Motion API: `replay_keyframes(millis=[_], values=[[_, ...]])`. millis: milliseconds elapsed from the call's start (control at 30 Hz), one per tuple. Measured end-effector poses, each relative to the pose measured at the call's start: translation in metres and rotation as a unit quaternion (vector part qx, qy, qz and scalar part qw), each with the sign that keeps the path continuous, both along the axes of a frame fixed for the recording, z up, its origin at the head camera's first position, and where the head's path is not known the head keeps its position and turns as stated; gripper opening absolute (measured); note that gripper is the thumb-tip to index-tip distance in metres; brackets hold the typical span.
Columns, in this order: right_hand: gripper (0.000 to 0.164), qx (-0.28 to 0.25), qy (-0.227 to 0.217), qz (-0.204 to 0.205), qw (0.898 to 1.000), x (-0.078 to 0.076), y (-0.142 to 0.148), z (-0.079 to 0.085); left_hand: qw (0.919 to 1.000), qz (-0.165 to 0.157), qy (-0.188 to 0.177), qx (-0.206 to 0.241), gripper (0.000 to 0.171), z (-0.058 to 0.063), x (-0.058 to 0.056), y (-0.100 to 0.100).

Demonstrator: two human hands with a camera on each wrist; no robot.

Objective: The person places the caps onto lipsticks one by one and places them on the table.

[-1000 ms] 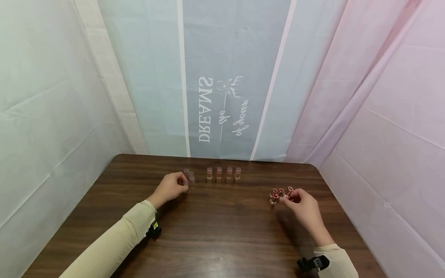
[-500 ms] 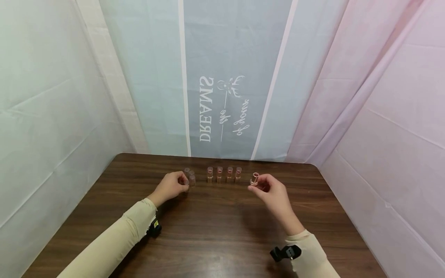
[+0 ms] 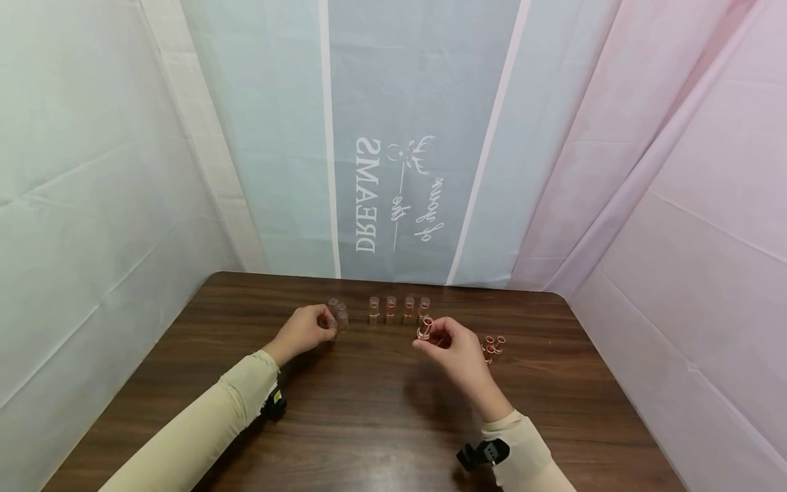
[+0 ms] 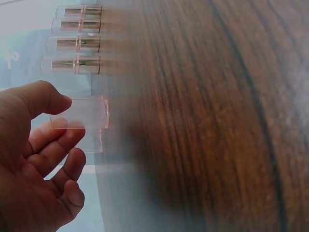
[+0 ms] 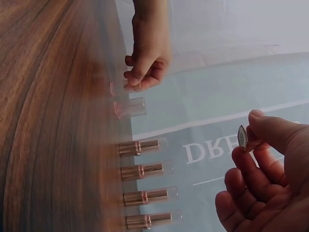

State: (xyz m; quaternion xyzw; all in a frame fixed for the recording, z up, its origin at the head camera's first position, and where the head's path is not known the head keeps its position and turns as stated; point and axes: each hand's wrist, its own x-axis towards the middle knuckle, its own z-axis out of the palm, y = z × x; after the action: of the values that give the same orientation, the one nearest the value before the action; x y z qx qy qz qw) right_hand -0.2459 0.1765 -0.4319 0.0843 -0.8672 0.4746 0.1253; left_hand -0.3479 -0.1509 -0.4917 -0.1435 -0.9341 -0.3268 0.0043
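My left hand pinches a clear lipstick cap between thumb and fingers, low over the table. Beside it another clear cap stands on the table, partly hidden at the fingertips. My right hand holds an uncapped rose-gold lipstick by its lower part, off the table, tip upward; its round base shows in the right wrist view. That lipstick is just in front of the right end of a row of capped lipsticks, which stand upright.
Several uncapped lipsticks stand grouped to the right, partly hidden behind my right hand. The brown wooden table ends at a hanging cloth at the back. White cloth walls flank both sides.
My right hand has taken a lipstick from the group on the right and carried it left, to in front of the row. My left hand has stayed at the clear caps.
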Motion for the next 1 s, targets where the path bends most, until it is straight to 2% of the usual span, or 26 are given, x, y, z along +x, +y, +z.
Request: replay_keyframes(millis=[167, 300, 500, 700, 867, 1000], values=[[0.031, 0.002, -0.003, 0.008, 1.0, -0.001, -0.001, -0.006, 0.9999, -0.012, 0.004, -0.01, 0.014, 0.0, 0.001, -0.002], [0.03, 0.002, 0.001, 0.012, 1.0, -0.002, -0.003, -0.012, 0.9997, -0.018, 0.014, -0.004, 0.014, 0.009, 0.005, -0.002], [0.027, -0.001, -0.003, 0.026, 1.0, -0.004, -0.008, -0.019, 0.9986, -0.035, 0.03, 0.023, 0.015, 0.044, 0.012, 0.008], [0.025, 0.001, -0.017, 0.024, 1.0, -0.002, -0.011, -0.023, 0.9947, -0.082, 0.047, 0.041, 0.012, 0.083, 0.025, 0.029], [0.023, 0.0, -0.016, 0.034, 0.999, -0.001, -0.014, -0.025, 0.9873, -0.126, 0.071, 0.066, 0.013, 0.107, 0.038, 0.047], [0.021, -0.002, -0.018, 0.045, 0.999, -0.002, -0.017, -0.027, 0.9796, -0.152, 0.113, 0.067, 0.014, 0.122, 0.048, 0.06]])
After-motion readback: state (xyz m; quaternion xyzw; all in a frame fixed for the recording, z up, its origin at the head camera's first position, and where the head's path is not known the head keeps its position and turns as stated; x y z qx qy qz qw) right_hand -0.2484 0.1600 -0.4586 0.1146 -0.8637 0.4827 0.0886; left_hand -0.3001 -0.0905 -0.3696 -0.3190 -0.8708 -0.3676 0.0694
